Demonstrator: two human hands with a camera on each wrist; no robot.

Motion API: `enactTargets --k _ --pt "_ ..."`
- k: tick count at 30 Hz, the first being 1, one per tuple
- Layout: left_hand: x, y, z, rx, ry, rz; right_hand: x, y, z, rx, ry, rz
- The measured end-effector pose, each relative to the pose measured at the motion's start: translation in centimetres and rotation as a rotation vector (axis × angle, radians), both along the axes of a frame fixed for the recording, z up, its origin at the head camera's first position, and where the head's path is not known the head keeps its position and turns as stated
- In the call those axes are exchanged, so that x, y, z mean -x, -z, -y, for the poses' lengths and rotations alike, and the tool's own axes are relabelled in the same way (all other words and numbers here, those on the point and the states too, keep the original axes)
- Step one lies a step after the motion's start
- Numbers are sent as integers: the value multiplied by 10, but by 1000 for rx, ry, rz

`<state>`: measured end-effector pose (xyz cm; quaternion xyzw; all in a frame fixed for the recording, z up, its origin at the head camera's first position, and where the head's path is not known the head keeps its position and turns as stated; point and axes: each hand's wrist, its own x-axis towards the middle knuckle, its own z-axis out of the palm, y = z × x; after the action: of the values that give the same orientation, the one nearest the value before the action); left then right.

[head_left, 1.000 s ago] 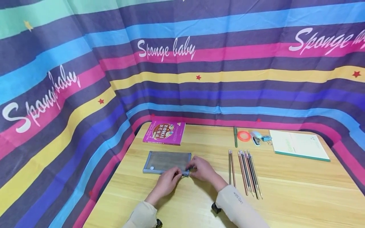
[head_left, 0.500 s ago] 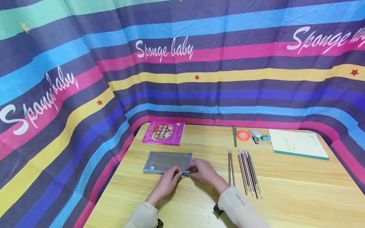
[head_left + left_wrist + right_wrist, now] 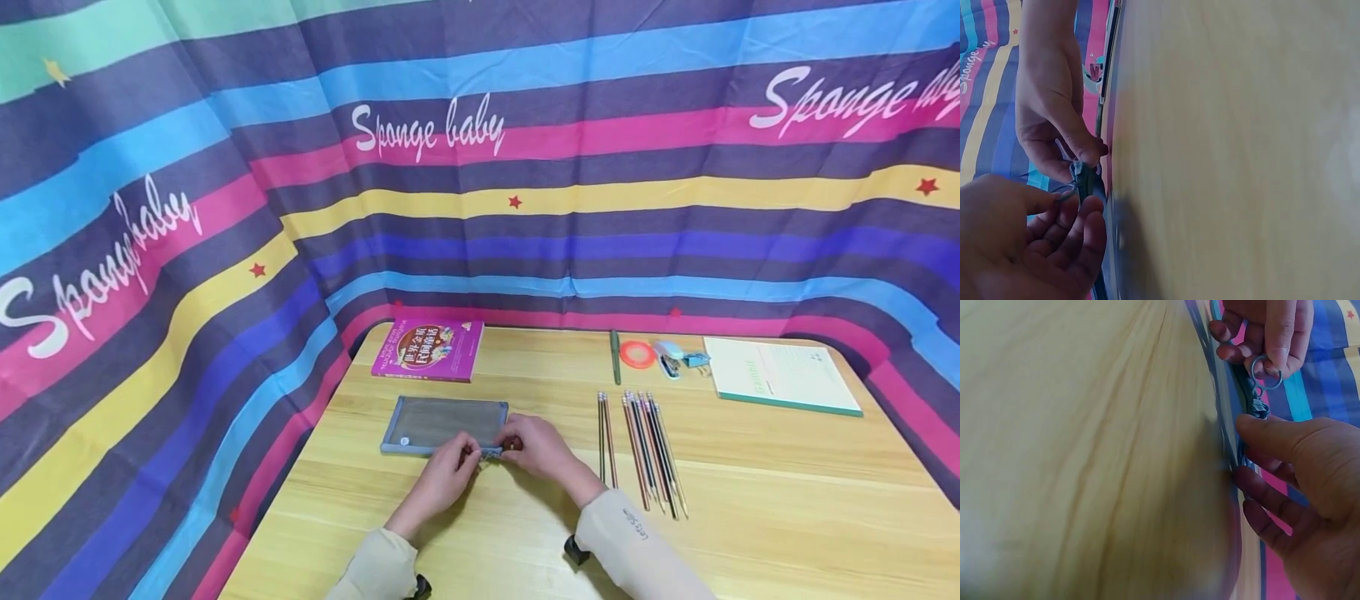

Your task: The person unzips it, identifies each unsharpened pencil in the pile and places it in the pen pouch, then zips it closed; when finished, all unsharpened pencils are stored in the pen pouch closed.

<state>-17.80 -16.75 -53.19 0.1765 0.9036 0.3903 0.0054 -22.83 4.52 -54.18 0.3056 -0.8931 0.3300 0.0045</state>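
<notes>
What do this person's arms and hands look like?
The left hand and right hand are gloveless. The left sleeve and right sleeve are beige, the right one with small dark lettering. A small black block shows by each sleeve.

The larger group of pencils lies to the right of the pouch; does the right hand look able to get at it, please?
Probably yes, once the right hand lets go of the pouch, whose corner it seems to pinch; the pencils lie uncovered to its right.
</notes>
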Motion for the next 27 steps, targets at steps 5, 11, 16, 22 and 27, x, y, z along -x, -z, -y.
enactTargets --k 5,11,16,22,27 --pt "0 -1 -3 9 -5 6 -1 -2 -2 -14 15 -28" --pt "1 0 -5 12 -25 21 -2 -6 -4 -39 42 -41" --pt "1 0 -7 21 -20 33 -4 -10 -5 -37 57 -44" --pt "-2 1 -9 2 -18 74 -7 -9 -7 -29 79 -59" --pt "-3 1 -10 3 -34 67 -7 -9 -10 -31 70 -93"
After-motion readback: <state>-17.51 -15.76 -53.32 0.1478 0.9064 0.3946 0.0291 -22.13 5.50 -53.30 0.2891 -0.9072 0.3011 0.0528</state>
